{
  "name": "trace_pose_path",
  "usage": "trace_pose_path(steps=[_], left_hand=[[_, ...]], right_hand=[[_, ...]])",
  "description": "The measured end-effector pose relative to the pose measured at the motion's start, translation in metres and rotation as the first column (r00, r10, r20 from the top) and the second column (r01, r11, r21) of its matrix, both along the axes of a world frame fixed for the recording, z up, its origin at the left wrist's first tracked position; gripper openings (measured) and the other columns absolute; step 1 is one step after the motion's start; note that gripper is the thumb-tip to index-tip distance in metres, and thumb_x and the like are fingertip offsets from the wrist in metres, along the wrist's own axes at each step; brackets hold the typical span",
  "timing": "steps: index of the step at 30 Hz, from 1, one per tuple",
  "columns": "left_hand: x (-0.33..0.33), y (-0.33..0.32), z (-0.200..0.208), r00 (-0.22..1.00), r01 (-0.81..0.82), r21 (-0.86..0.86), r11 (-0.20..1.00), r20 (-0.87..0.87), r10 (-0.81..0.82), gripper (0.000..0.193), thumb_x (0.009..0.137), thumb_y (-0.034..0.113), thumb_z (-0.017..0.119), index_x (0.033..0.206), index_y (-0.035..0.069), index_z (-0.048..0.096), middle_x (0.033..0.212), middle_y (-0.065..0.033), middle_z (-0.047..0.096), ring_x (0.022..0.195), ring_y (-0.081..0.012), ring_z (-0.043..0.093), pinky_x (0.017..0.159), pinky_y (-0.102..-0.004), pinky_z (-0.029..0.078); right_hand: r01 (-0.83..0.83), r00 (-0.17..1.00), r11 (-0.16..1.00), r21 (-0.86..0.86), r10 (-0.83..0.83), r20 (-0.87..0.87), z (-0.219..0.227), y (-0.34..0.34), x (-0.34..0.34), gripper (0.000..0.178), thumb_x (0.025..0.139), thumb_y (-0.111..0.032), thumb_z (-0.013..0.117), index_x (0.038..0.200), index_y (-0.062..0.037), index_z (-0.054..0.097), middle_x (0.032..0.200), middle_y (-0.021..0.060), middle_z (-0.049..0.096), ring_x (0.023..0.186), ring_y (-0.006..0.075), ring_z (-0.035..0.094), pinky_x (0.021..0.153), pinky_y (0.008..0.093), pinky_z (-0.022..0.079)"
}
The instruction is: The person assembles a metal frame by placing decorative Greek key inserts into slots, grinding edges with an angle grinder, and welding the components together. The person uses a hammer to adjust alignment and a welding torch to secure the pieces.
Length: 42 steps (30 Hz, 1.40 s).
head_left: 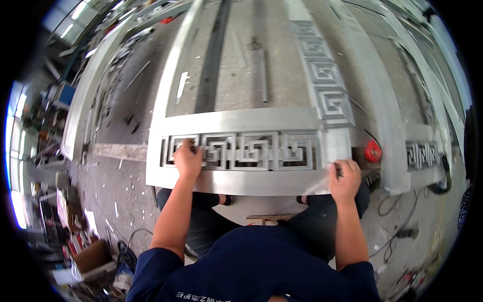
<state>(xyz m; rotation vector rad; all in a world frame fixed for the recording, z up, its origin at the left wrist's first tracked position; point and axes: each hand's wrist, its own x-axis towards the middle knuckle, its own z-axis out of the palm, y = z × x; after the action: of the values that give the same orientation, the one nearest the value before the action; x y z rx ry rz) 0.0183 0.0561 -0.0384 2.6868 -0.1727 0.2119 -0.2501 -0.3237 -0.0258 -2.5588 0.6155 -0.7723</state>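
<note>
1. Silver metal panel (261, 182) lay right at the fingers, long side running left-right under both hands.
2. Left hand (187, 158) was nearer the patterned strip (239, 151), fingers curled over its left end; couldn't tell if they'd clamped on it. The rest ran off to their right.
3. Right hand (345, 179) had its fingers curled at the near corner, grip unclear tbh, red tape measure (373, 151) up and right of them.

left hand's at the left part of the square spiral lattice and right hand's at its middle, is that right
No: the head view shows the right hand at the near right corner of the metal frame, not at the middle of the square spiral lattice. The left hand is at the lattice's left part, as you say.
</note>
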Motion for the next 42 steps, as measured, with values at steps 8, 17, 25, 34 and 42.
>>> trace_pose_path(steps=[8, 17, 25, 34, 42], left_hand=[[-0.005, 0.003, 0.002, 0.997, 0.069, -0.002, 0.998, 0.025, -0.069, 0.016, 0.090, 0.016, 0.070, 0.102, 0.007, 0.065, 0.086, -0.0122, 0.071, 0.090, -0.0346, 0.066, 0.088, -0.0473, 0.046], [0.004, -0.017, 0.086, 0.972, 0.166, 0.135, 0.977, 0.146, -0.185, 0.020, 0.086, 0.012, 0.068, 0.105, 0.008, 0.064, 0.083, -0.0139, 0.070, 0.091, -0.0345, 0.066, 0.090, -0.0471, 0.044], [-0.004, 0.007, 0.151, 0.955, 0.162, 0.295, 0.942, 0.193, -0.225, 0.017, 0.083, 0.018, 0.074, 0.093, 0.006, 0.068, 0.085, -0.0158, 0.075, 0.082, -0.0393, 0.071, 0.074, -0.0488, 0.053], [-0.003, -0.024, 0.195, 0.967, 0.153, 0.274, 0.950, 0.159, -0.201, 0.026, 0.080, 0.016, 0.073, 0.103, 0.006, 0.068, 0.086, -0.0116, 0.078, 0.080, -0.0332, 0.074, 0.074, -0.0431, 0.055], [-0.007, -0.036, 0.213, 0.976, 0.142, 0.387, 0.911, 0.099, -0.194, 0.030, 0.077, 0.017, 0.073, 0.104, 0.006, 0.068, 0.082, -0.0123, 0.077, 0.080, -0.0344, 0.073, 0.075, -0.0443, 0.055]], right_hand=[[0.006, 1.000, 0.999, 0.051, -0.007, 0.025, -0.006, 0.002, -0.001, 0.010, 0.084, -0.011, 0.075, 0.087, -0.0038, 0.068, 0.083, 0.0098, 0.063, 0.080, 0.0333, 0.061, 0.076, 0.0443, 0.048], [0.010, 0.999, 0.998, 0.061, -0.012, 0.035, -0.002, 0.004, -0.001, 0.011, 0.084, -0.012, 0.075, 0.087, -0.0039, 0.068, 0.083, 0.0098, 0.063, 0.081, 0.0332, 0.062, 0.076, 0.0442, 0.048], [0.019, 0.998, 1.000, -0.004, -0.019, 0.053, 0.002, 0.002, 0.001, 0.013, 0.082, -0.017, 0.077, 0.084, -0.0074, 0.070, 0.082, 0.0094, 0.063, 0.084, 0.0341, 0.062, 0.077, 0.0463, 0.048], [0.016, 0.998, 1.000, 0.021, -0.017, 0.056, 0.002, 0.001, -0.001, 0.011, 0.083, -0.015, 0.077, 0.084, -0.0066, 0.070, 0.083, 0.0081, 0.066, 0.083, 0.0322, 0.064, 0.077, 0.0437, 0.050], [-0.174, 0.984, 0.981, 0.090, 0.171, 0.037, 0.011, 0.014, 0.003, 0.022, 0.083, -0.023, 0.078, 0.097, -0.0060, 0.073, 0.093, 0.0118, 0.069, 0.092, 0.0345, 0.066, 0.086, 0.0452, 0.052]])
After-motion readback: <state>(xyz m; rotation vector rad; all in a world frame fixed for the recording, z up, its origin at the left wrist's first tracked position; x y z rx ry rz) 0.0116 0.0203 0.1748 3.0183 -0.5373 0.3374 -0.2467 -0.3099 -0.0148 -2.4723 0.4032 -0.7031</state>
